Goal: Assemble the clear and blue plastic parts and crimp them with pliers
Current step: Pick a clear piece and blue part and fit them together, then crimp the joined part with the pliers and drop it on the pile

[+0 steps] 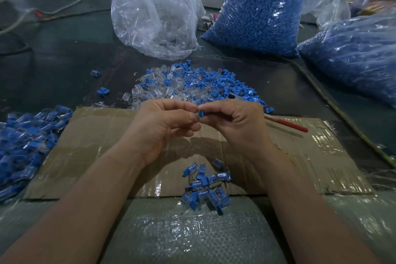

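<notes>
My left hand and my right hand meet fingertip to fingertip above a sheet of cardboard. My right hand pinches a small blue plastic part. My left fingers curl against the same spot; whether a clear part sits in them is hidden. A mixed heap of loose clear and blue parts lies just beyond the hands. A small pile of joined clear-and-blue pieces lies near the cardboard's front edge. Red-handled pliers lie on the cardboard to the right, partly behind my right hand.
A large heap of joined pieces fills the left edge. At the back stand a clear bag of clear parts and a bag of blue parts; another blue bag lies far right. A cord runs diagonally right.
</notes>
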A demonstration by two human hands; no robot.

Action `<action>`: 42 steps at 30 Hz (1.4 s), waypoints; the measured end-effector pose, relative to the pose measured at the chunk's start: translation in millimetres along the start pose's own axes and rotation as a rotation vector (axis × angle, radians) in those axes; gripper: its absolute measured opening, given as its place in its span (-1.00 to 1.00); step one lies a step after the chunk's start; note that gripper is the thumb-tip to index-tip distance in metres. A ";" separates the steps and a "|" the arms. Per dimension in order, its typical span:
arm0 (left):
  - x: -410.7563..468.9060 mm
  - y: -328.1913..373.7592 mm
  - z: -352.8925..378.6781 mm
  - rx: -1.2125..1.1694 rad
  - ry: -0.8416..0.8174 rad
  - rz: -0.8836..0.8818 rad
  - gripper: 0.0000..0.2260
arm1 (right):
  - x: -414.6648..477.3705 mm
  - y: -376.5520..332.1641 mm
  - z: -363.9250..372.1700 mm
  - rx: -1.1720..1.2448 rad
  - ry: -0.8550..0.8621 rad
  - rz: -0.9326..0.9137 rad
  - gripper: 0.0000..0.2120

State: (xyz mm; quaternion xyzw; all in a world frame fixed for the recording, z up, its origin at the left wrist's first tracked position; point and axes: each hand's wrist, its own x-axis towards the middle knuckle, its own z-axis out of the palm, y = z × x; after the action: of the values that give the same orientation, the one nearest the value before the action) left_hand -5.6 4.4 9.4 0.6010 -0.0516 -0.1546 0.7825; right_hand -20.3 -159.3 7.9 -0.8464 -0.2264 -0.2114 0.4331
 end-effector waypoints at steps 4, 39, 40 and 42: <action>-0.2 0.1 0.2 -0.007 0.001 0.005 -0.91 | -0.3 -0.5 -0.2 -0.007 0.008 -0.009 -0.78; 3.6 -5.1 -0.8 0.022 0.111 0.081 -0.94 | -0.8 36.8 -72.9 -0.632 -0.392 0.819 -0.10; 3.9 -4.9 -0.7 0.021 0.107 0.081 -0.93 | -0.9 36.8 -72.5 -0.640 -0.435 0.835 -0.10; 4.2 -4.5 -0.9 0.015 0.102 0.084 -0.88 | -0.5 37.3 -69.6 -0.646 -0.474 0.860 -0.11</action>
State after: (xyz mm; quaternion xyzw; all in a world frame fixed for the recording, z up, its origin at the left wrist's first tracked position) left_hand -2.2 2.9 4.5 0.6114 -0.0379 -0.0905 0.7853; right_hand -10.8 -236.6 21.1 -0.9755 0.1226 0.1199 0.1375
